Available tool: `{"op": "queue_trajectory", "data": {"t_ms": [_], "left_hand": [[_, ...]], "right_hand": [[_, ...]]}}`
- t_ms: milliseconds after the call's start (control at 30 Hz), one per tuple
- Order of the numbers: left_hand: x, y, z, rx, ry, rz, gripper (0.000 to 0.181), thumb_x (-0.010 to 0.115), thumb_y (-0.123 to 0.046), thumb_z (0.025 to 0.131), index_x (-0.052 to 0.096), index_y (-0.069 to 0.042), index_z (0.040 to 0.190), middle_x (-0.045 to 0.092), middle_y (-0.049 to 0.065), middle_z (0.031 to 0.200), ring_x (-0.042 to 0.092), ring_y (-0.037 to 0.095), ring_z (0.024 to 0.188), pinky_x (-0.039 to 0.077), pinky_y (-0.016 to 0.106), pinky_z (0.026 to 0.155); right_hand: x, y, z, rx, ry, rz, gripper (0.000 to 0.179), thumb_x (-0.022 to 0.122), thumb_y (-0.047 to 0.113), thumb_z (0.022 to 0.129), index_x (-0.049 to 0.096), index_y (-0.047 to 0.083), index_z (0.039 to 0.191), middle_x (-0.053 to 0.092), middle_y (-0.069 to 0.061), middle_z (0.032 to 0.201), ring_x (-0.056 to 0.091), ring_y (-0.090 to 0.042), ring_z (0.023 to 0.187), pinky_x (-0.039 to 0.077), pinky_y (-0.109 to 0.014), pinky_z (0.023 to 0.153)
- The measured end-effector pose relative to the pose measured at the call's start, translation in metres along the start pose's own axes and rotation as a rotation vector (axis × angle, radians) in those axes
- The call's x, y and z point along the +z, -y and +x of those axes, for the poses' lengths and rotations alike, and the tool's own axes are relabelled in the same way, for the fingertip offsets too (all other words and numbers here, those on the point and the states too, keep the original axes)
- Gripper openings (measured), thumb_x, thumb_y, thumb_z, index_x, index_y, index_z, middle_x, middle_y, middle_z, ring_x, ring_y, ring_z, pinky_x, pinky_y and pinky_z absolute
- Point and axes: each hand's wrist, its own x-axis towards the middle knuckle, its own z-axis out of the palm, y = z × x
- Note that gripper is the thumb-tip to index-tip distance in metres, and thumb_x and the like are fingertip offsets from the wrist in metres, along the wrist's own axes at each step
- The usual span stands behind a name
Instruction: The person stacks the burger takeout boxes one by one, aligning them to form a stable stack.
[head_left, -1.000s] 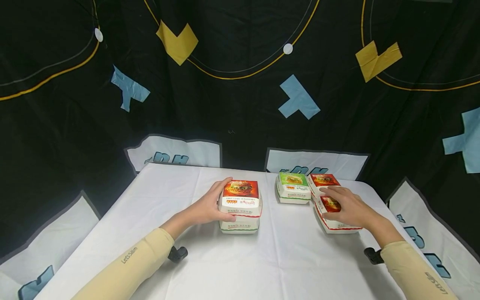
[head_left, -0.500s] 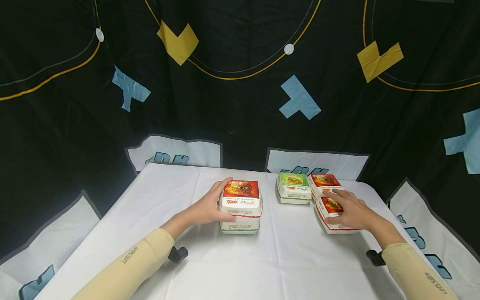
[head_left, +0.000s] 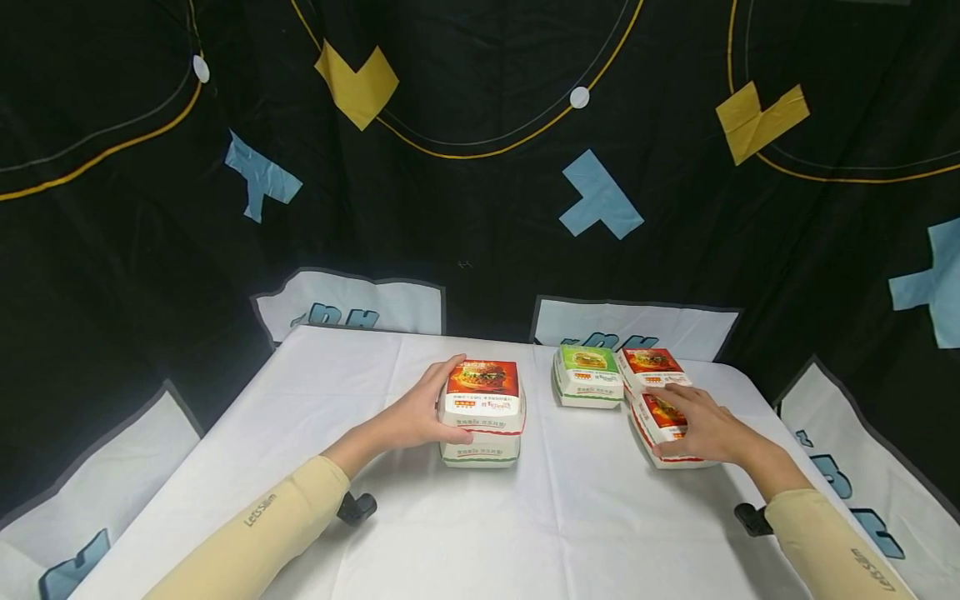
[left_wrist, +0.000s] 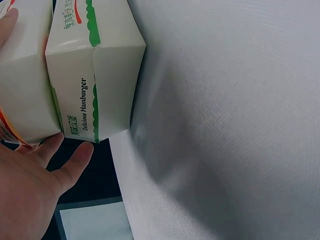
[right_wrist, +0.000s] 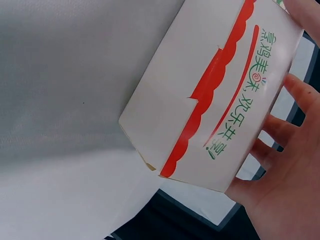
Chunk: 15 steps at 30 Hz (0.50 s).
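Closest, beige sleeves (head_left: 262, 525) reach in over the white tablecloth (head_left: 450, 533). Beyond them, the left hand (head_left: 416, 407) grips the red-topped burger box (head_left: 482, 398), thumb on the near face; that box sits stacked on the green-trimmed box (head_left: 480, 454). At right, the right hand (head_left: 712, 427) spreads over the near red box (head_left: 664, 413), touching it; whether those fingers grip cannot be told. Farther back, the far red box (head_left: 651, 361) stands next to the green-topped box (head_left: 588, 379). Behind everything hangs a black curtain (head_left: 480, 217).
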Motion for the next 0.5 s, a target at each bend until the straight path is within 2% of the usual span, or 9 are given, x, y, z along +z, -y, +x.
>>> {"op": "queue_trajectory", "data": {"t_ms": [300,500], "left_hand": [[0.0009,0.0014,0.0015,0.004,-0.003,-0.002,0.125,0.092,-0.049,0.065,0.013,-0.035,0.160,0.030,-0.005,0.154,0.041,0.017,0.132,0.044,0.051,0.107],[0.0008,0.0016,0.0012,0.005,-0.003,0.000,0.124,0.092,-0.050,0.065,0.013,-0.039,0.160,0.029,-0.005,0.154,0.041,0.017,0.133,0.043,0.052,0.108]], "right_hand": [[-0.0030,0.0024,-0.0026,-0.004,0.050,0.042,0.102,0.085,0.053,0.070,0.039,0.019,0.155,0.033,-0.025,0.155,0.031,-0.047,0.133,0.045,-0.070,0.095],[-0.0066,0.0024,-0.0044,-0.012,0.113,0.096,0.109,0.091,0.041,0.066,0.035,0.020,0.157,0.028,-0.024,0.156,0.029,-0.047,0.131,0.044,-0.070,0.096]]}}
